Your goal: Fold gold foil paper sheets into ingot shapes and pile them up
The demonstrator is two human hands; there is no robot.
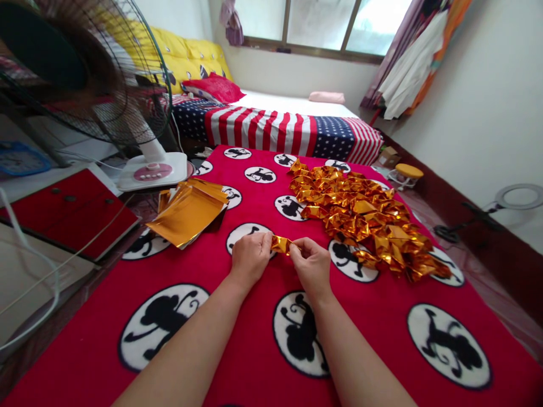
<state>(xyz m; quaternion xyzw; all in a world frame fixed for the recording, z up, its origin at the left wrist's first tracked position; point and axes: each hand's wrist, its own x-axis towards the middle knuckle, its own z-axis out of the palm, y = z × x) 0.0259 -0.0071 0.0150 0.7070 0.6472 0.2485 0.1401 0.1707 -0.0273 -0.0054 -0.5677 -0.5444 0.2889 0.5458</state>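
Between my hands is a small piece of folded gold foil paper (280,245), pinched at both ends just above the red cloth. My left hand (251,255) is closed on its left end, fingers pressed together. The right end is held by my right hand (311,264) between thumb and fingers. To the left lies a stack of flat gold foil sheets (189,210), slightly fanned. A large heap of folded gold foil pieces (360,212) spreads over the cloth to the right.
The red cloth (237,345) with black-and-white round prints covers the surface before me. A standing fan (153,169) is at the left, beside a red-fronted cabinet (68,209). Farther back are a bed (271,127), a yellow-topped stool (409,171) and a ring-shaped stand (520,196).
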